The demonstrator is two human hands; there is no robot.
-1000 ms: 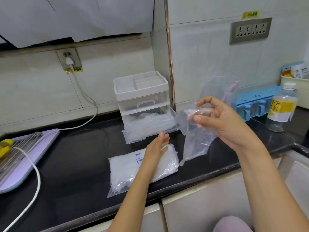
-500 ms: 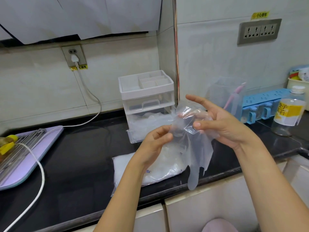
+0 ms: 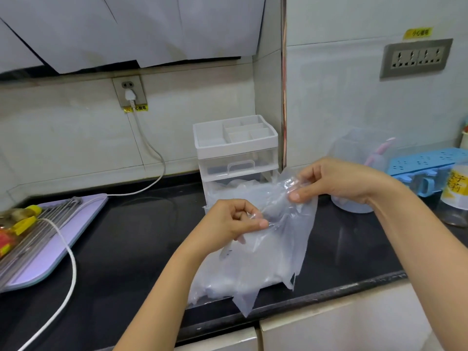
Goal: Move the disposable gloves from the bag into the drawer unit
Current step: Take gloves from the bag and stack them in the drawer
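At the middle of the frame a glove is stretched between both hands: thin, clear, crinkled film, faintly bluish, its cuff end up and its limp finger tips hanging toward the lower edge. The left hand pinches one edge with its fingers curled in, and the right hand, a little higher and to the right, pinches the top edge between thumb and forefinger. Just below them the bag lies on the black tabletop, stuffed with whitish gloves. Behind, above centre, stands the drawer unit, with crumpled clear film in its lower drawer.
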